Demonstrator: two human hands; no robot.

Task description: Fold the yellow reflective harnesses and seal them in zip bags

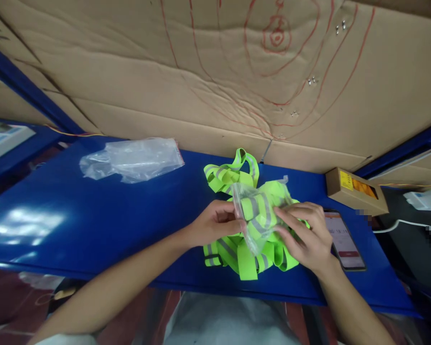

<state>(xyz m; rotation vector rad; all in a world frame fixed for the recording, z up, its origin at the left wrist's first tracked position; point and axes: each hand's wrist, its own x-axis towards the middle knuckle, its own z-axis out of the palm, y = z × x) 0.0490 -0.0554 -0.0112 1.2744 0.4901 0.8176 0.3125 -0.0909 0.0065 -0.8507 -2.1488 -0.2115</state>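
Hands first, from where I watch: my left hand [215,223] and my right hand [305,237] both press on a bundle of neon-green webbing straps with grey reflective stripes [249,256], which lies on the glossy blue metal tabletop [93,225] near its front edge. The left fingers pinch the side of a small clear plastic bag [256,211] that wraps the upper part of the bundle; the right fingers lie spread over the bag's other side, gripping film and strap together. Neither hand is slack; both are closed on the bag and straps. I judge the bagging roughly half done: the middle of the bundle sits inside the film, while strap ends stick out below the grip toward me, and a loop [242,165] rises beyond it, not yet tucked in. Just right of the right hand lies a black smartphone with a lit screen [343,242], close beside the wrist. Farther right, beyond the phone, sits a small brown cardboard box with a yellow label [355,191]. Well off to the left of the grip, a crumpled stack of empty clear bags [132,158] rests on the table. Behind everything leans a wall of tan cardboard sheets marked with red lines [215,72].
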